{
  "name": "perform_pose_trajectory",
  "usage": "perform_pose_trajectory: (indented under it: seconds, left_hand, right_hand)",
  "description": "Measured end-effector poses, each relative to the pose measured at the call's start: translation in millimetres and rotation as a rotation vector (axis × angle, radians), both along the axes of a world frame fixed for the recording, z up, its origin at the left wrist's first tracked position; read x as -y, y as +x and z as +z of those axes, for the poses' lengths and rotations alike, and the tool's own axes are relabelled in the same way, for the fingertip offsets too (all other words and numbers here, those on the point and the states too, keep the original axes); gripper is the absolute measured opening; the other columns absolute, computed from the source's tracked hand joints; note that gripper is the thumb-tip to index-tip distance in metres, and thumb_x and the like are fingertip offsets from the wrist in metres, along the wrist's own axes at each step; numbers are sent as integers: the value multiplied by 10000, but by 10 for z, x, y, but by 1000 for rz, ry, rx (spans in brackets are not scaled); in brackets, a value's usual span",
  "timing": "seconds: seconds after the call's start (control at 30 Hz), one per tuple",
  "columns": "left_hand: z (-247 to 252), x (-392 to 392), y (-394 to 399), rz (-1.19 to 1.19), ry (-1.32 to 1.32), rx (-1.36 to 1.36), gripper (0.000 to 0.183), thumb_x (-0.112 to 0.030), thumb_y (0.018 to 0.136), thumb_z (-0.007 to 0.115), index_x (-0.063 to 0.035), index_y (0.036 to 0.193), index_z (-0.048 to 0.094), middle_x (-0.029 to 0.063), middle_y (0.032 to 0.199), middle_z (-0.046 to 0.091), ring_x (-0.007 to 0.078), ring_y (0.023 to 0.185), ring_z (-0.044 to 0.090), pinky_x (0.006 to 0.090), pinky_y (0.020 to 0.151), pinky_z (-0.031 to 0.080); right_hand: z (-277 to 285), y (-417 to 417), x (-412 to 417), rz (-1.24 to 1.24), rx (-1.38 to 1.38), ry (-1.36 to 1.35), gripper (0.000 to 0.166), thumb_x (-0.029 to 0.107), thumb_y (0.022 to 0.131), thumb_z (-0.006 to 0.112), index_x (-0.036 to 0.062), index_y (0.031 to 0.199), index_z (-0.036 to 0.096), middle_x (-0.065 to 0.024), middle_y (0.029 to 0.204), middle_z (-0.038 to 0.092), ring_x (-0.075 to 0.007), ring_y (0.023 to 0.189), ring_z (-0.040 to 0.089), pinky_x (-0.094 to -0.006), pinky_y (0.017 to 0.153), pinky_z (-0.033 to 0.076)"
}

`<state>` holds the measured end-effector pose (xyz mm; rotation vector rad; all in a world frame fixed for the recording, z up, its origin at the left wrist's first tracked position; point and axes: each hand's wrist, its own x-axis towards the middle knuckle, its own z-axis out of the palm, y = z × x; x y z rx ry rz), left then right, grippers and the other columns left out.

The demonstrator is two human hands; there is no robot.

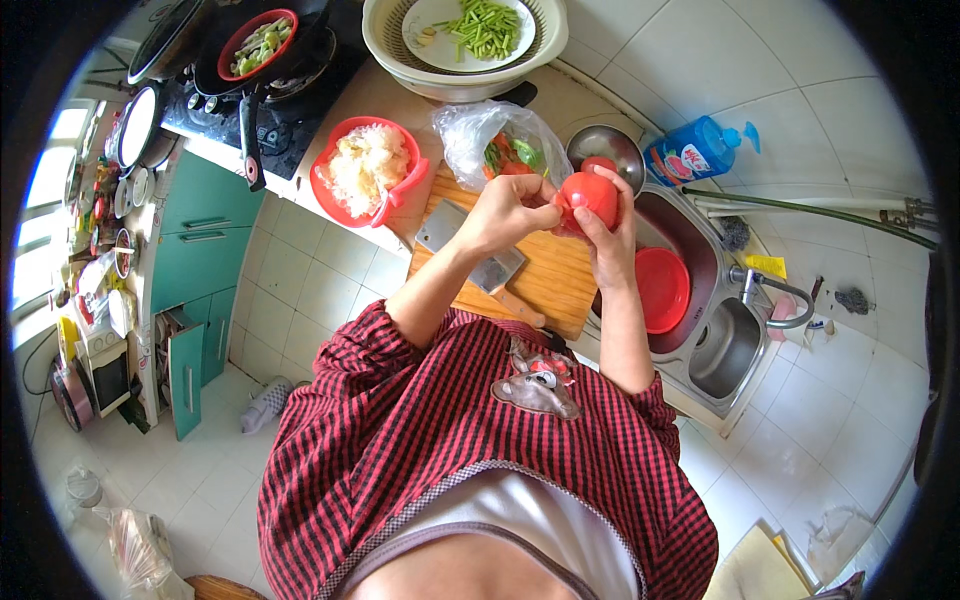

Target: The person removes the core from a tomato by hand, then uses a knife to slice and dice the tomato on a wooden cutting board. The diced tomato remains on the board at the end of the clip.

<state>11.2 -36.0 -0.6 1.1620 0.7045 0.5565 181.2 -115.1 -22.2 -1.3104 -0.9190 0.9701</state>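
Observation:
My right hand (611, 236) holds a red tomato (592, 196) above the far right part of a wooden cutting board (555, 274). At the tomato's left side, my left hand (525, 206) pinches what looks like a bit of tomato skin between thumb and fingers. A cleaver (487, 266) lies flat on the board below my left forearm. Beyond my hands a clear plastic bag (461, 135) holds red and green scraps. Another tomato (600, 163) sits in a steel bowl (630, 146) just behind the held one.
A red basket (420, 176) of pale, shredded food stands left of the board. A plate (420, 37) of cut green stems rests in a colander at the back. Right are a sink (705, 300) with a red basin (662, 291) and a blue soap bottle (694, 154). A pan handle (251, 142) juts from the stove.

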Motion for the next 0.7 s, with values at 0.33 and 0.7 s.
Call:
perform_pose_trajectory:
  seconds: [0.33,0.7]
  left_hand:
    - [-283,-444,-49,268,-217,-112,153,-133,894,614,1,904,687,83,819,688,141,767,677,283,703,553]
    - [-216,-291,34,217,495,-326,182,-145,837,695,-35,976,737,145,797,702,234,700,698,325,660,541]
  right_hand:
    - [24,12,10,161,-865,32,728,291,801,774,150,1409,400,-154,1269,512,-355,1114,595,-440,752,634]
    - [27,-100,-27,21,-353,-12,730,108,756,799,146,1353,381,-117,1261,473,-269,1052,590,-453,843,593]
